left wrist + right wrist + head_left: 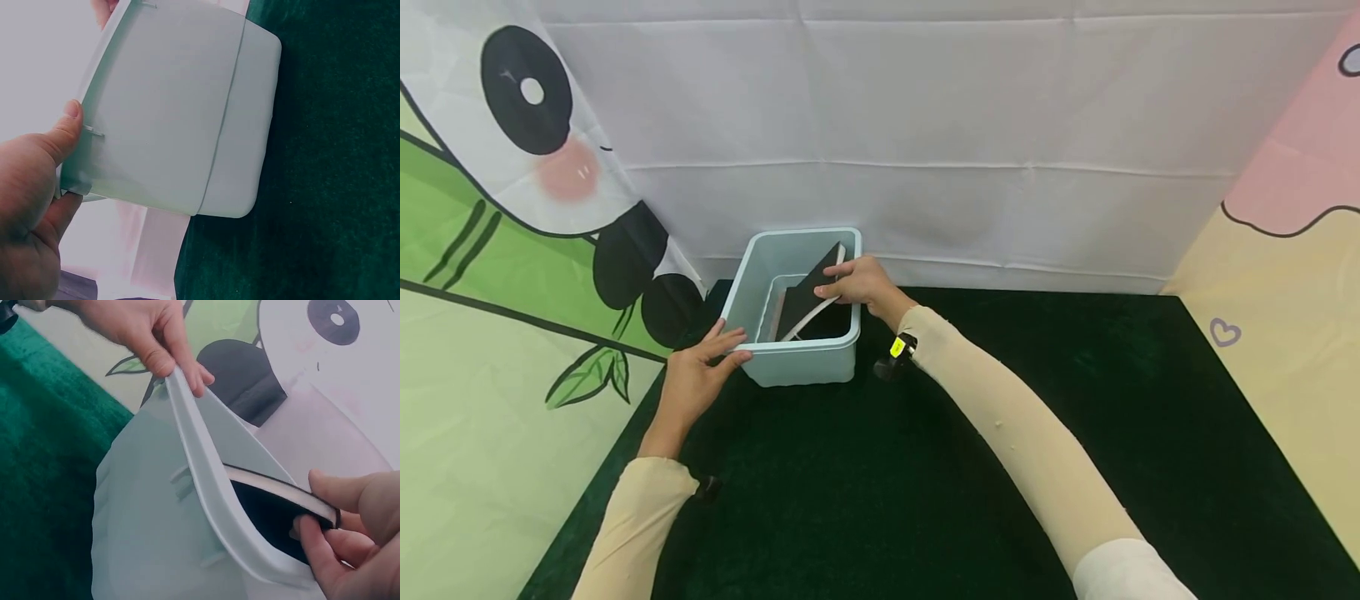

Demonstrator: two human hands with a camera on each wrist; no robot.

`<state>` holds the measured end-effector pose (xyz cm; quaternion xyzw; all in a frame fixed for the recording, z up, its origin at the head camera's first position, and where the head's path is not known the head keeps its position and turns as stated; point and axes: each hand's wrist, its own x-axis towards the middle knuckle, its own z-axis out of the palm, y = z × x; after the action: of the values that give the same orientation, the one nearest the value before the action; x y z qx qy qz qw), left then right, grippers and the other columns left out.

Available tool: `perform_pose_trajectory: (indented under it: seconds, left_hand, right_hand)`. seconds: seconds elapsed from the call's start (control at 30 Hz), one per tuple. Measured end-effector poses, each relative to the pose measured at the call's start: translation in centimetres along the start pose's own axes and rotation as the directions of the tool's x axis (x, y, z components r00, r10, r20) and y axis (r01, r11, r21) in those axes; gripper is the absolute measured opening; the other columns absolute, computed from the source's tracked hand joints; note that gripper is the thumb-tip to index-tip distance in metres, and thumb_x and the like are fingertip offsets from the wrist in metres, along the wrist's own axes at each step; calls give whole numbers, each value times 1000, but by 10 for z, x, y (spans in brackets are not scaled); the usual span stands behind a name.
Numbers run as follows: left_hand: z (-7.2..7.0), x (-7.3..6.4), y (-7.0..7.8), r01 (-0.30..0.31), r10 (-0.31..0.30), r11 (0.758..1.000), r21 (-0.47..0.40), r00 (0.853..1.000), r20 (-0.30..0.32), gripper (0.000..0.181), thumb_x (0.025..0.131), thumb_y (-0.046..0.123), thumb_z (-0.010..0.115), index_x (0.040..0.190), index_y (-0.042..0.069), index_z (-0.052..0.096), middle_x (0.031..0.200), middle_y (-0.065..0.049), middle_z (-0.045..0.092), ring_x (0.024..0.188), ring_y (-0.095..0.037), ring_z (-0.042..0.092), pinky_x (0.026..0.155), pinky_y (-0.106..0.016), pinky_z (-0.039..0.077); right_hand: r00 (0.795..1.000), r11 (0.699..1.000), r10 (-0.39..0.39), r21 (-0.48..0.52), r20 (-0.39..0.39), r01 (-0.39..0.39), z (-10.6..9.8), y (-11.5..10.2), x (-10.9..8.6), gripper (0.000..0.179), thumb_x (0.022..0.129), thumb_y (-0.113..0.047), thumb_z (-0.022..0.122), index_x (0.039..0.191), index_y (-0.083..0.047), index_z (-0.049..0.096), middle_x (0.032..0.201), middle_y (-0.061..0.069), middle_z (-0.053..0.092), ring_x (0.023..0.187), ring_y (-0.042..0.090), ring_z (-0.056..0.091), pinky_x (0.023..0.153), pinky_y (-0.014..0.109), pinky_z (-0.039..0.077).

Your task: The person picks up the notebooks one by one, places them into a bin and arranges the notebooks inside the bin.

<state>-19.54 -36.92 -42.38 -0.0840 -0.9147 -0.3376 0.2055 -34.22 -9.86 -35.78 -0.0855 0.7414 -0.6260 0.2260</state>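
Observation:
A pale blue plastic bin (801, 368) stands at the back left of the dark green cloth. Inside it, tilted, is a black-covered book (803, 298) with a white page edge. My right hand (867, 285) pinches the book's upper edge between thumb and fingers at the bin's right side; the right wrist view shows this hand (353, 540) on the book (284, 487) close up. At the near left corner my left hand (696, 375) grips the rim. In the left wrist view its thumb lies against the bin's outer wall (162, 112). The book's lower part is partly hidden.
A white backdrop (925, 208) hangs right behind the bin. To the left is a printed cartoon sheet (550, 275), and a pink and yellow sheet (1277, 292) is on the right. Green cloth (820, 483) covers the surface in front.

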Motion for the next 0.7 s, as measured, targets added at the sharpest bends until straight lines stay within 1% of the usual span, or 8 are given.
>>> perform_pose_trajectory:
  seconds: [0.13, 0.2, 0.3, 0.4, 0.43, 0.5, 0.63, 0.7]
  left_hand:
    - [1, 0, -1, 4, -4, 1000, 7, 1000, -1, 34, 95, 24, 75, 125, 8, 74, 133, -10, 68, 140, -35, 50, 82, -4, 37]
    - [0, 1, 0, 6, -6, 1000, 12, 1000, 1, 35, 95, 24, 75, 126, 8, 74, 133, -10, 68, 139, -35, 50, 87, -9, 42]
    - [0, 3, 0, 7, -7, 1000, 20, 1000, 5, 36, 95, 25, 74, 126, 8, 73, 134, -11, 67, 140, -35, 49, 96, -31, 52]
    - [0, 6, 1, 2, -2, 1000, 8, 1000, 14, 37, 95, 25, 74, 127, 7, 73, 134, -13, 67, 140, -37, 48, 98, -58, 49]
    - [0, 7, 1, 1, -1, 1000, 5, 1000, 15, 37, 95, 24, 74, 127, 6, 73, 134, -14, 67, 141, -37, 48, 98, -60, 49]
    - [1, 7, 1, -1, 1, 1000, 3, 1000, 14, 36, 95, 23, 75, 127, 6, 73, 134, -14, 67, 140, -38, 48, 99, -56, 50]
    - [3, 8, 1, -6, 5, 1000, 25, 1000, 7, 36, 95, 24, 75, 127, 7, 73, 134, -12, 67, 139, -36, 50, 92, -28, 50]
    - [5, 8, 1, -9, 9, 1000, 23, 1000, 5, 36, 95, 24, 75, 127, 7, 73, 134, -12, 67, 139, -36, 50, 92, -27, 51]
  right_hand:
    - [997, 999, 13, -33, 73, -11, -1, -3, -4, 44, 90, -12, 80, 131, -1, 67, 122, 13, 71, 104, 23, 73, 89, 34, 58]
    - [994, 998, 17, -67, 106, -10, -3, -5, -8, 42, 92, -13, 78, 131, 0, 67, 124, 14, 70, 104, 25, 73, 90, 35, 58]
    - [992, 995, -8, -100, 127, 21, -8, -9, -13, 40, 96, -14, 74, 132, 0, 66, 129, 15, 68, 109, 27, 72, 94, 37, 56]
    - [991, 994, -42, -93, 126, 54, -15, -11, -19, 37, 98, -13, 70, 132, 0, 66, 132, 17, 67, 115, 30, 70, 97, 38, 55]
    - [990, 994, -53, -84, 129, 64, -18, -11, -21, 36, 99, -13, 69, 132, 0, 66, 133, 17, 66, 116, 31, 69, 98, 38, 54]
    - [987, 994, -70, -75, 145, 81, -24, -10, -27, 36, 99, -13, 69, 133, 0, 65, 133, 17, 66, 118, 33, 68, 98, 39, 54]
    - [977, 991, -124, -37, 175, 132, -39, -3, -39, 37, 100, -16, 69, 132, 0, 65, 131, 17, 68, 117, 32, 69, 98, 40, 54]
    - [970, 987, -157, 4, 188, 159, -48, 2, -47, 39, 101, -18, 68, 134, 1, 64, 132, 18, 67, 119, 33, 67, 98, 40, 54]
